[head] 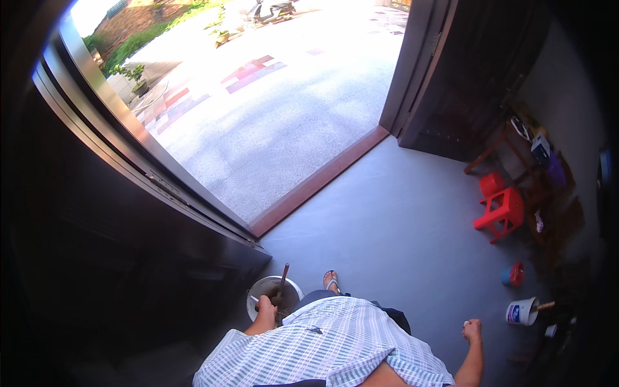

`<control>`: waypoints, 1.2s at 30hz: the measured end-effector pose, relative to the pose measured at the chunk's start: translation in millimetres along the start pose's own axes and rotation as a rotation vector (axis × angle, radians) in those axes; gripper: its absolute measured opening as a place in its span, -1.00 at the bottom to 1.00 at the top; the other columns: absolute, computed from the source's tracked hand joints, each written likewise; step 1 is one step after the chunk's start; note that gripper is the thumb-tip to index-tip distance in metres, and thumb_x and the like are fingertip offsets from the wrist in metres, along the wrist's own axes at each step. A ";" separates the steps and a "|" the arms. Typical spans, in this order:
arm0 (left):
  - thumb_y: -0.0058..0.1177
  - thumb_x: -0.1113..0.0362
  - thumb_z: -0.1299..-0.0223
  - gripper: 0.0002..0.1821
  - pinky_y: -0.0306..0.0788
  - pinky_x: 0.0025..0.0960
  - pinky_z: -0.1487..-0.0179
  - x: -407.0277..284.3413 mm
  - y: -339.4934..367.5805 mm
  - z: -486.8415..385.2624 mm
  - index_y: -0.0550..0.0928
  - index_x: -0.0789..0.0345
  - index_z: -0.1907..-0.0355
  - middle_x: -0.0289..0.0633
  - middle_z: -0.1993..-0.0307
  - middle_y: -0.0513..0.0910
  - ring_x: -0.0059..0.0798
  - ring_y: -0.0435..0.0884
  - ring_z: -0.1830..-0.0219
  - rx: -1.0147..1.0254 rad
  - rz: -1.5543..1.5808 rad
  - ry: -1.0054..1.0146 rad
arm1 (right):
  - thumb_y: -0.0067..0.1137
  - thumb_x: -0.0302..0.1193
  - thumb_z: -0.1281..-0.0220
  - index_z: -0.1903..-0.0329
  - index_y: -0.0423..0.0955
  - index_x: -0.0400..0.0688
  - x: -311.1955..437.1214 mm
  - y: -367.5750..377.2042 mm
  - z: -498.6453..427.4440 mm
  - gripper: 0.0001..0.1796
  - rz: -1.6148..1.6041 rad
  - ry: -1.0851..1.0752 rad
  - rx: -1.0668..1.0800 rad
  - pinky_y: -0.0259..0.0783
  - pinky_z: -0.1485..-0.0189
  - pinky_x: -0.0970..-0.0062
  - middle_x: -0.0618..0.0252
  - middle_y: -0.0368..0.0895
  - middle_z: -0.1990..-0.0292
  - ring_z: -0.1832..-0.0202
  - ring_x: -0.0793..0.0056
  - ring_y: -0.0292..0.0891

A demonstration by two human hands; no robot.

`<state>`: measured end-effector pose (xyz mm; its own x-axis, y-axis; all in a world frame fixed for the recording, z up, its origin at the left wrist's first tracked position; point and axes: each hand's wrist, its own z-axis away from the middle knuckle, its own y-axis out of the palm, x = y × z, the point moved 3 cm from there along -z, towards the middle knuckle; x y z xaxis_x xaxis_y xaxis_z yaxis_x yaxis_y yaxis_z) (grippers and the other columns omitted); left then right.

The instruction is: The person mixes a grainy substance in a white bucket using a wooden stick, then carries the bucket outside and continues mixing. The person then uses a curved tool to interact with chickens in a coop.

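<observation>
My left hand is closed around the white grip of a bucket's handle. Below it hangs or stands a round white bucket; whether its base touches the floor is hidden. Inside, a tool with a wooden handle leans up past the rim, and its lower end sits in dim contents that I cannot make out. Out to the right side of my body, my right hand is curled into a fist. A pale spot shows at its fingers, too small to identify.
An open doorway with a reddish threshold leads to a sunlit yard. Dark door leaves flank it. Along the right wall are a red plastic stool, a wooden chair, a small blue-and-red container and a white tub holding a wooden handle.
</observation>
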<state>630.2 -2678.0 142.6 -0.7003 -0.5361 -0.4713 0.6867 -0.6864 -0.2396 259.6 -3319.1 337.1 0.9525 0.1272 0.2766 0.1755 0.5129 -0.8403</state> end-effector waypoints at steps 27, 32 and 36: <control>-0.05 0.33 -0.18 -0.92 0.25 -0.22 0.53 -174.9 371.9 -4.5 0.37 0.19 0.35 -0.31 0.68 0.21 -0.51 0.15 0.76 -0.245 0.514 -0.150 | 0.10 -0.41 -0.21 0.46 0.54 -0.38 843.8 63.3 -489.9 -0.74 0.258 -0.829 0.080 0.42 0.24 0.08 -0.21 0.59 0.44 0.34 -0.10 0.59; 0.01 0.32 -0.11 -0.77 0.31 -0.22 0.50 -228.6 419.0 -45.1 0.45 0.24 0.14 -0.25 0.55 0.34 -0.50 0.21 0.73 -0.263 0.559 -0.146 | 0.08 -0.44 -0.24 0.51 0.54 -0.34 949.3 115.0 -514.1 -0.74 0.287 -1.025 0.102 0.42 0.52 0.30 0.13 0.53 0.70 0.63 0.37 0.54; 0.00 0.29 -0.08 -0.84 0.29 -0.13 0.40 -254.8 454.6 -90.6 0.42 0.12 0.25 -0.28 0.58 0.24 -0.42 0.19 0.61 -0.481 0.637 -0.306 | 0.14 -0.50 -0.21 0.48 0.54 -0.36 993.3 168.1 -543.4 -0.80 0.401 -0.989 0.109 0.45 0.50 0.27 0.08 0.57 0.63 0.59 0.32 0.59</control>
<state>1138.5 -2808.9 76.8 -0.1268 -0.9056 -0.4047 0.9268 0.0372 -0.3737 1370.4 -3567.9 217.2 0.3027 0.9092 0.2860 -0.1748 0.3479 -0.9211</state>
